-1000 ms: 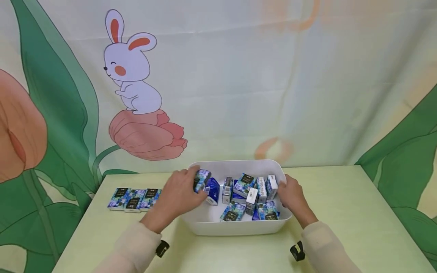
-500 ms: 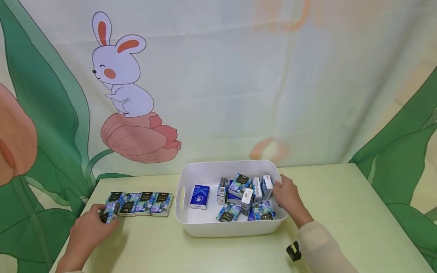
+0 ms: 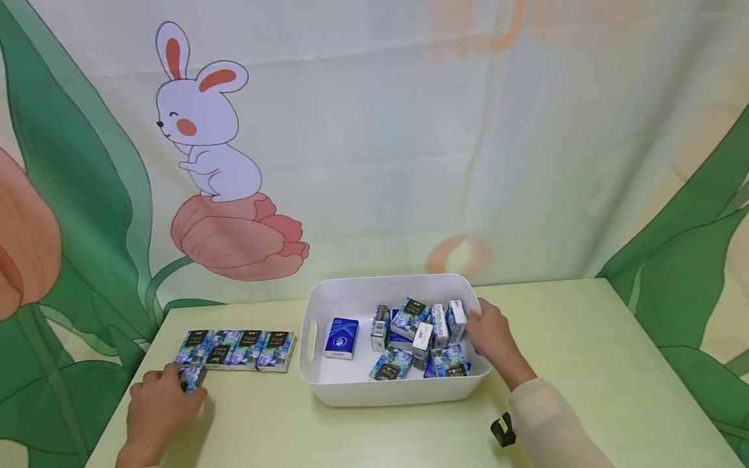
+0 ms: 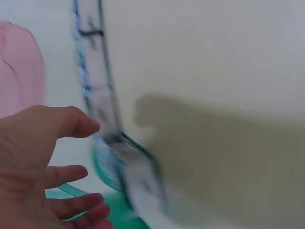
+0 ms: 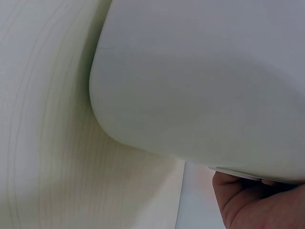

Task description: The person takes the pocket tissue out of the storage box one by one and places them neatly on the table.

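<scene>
The smooth, pale outer wall of the container point(image 5: 190, 81) occupies the upper right of the right wrist view; its corner is rounded at lower left; a soft shadow crosses the wall; the right hand point(image 5: 267, 205), at lower right, grips the container's rim, with fingers curled and partly hidden; the table point(image 5: 33, 143), at left and below, has a light surface with fine grain lines; shadow darkens it alongside the container; a pale backdrop point(image 5: 198, 205) shows between the table edge and the hand.
</scene>
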{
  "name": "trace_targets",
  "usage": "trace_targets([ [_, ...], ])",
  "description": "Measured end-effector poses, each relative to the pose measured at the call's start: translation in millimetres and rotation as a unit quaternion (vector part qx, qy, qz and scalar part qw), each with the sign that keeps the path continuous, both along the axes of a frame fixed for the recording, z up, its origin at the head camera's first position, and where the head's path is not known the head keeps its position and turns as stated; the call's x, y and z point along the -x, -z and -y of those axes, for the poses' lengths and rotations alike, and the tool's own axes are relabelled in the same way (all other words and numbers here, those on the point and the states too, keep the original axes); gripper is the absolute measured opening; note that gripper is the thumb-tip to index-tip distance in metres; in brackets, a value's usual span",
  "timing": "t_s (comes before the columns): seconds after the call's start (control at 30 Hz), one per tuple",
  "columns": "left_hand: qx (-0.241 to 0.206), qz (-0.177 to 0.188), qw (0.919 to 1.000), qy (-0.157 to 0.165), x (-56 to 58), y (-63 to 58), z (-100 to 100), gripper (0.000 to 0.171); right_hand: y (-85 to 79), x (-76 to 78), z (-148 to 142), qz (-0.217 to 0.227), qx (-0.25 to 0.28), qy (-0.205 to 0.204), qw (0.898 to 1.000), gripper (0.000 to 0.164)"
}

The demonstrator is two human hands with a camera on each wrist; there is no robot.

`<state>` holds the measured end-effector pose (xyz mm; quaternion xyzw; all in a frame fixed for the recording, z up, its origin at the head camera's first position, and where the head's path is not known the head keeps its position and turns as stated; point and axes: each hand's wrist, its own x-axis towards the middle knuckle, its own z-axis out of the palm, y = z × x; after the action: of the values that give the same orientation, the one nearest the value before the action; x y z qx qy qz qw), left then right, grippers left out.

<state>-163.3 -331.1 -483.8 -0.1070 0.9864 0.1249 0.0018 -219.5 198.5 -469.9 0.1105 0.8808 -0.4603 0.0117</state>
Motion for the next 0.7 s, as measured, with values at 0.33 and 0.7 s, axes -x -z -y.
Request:
trace_targets([
  [0.33, -0.053, -0.133, 0.987, 0.074, 9.4, -65.6, -85.0, 0.066, 0.6, -1.2, -0.5, -0.004, -0.002, -0.004, 1.0, 0.039],
  [0.7, -0.072, -0.137, 0.9803, 0.123, 26.1, -101.8, -160.7, 0.07, 0.3, -1.2, -0.5, -0.006, -0.01, -0.01, 1.0, 0.04],
])
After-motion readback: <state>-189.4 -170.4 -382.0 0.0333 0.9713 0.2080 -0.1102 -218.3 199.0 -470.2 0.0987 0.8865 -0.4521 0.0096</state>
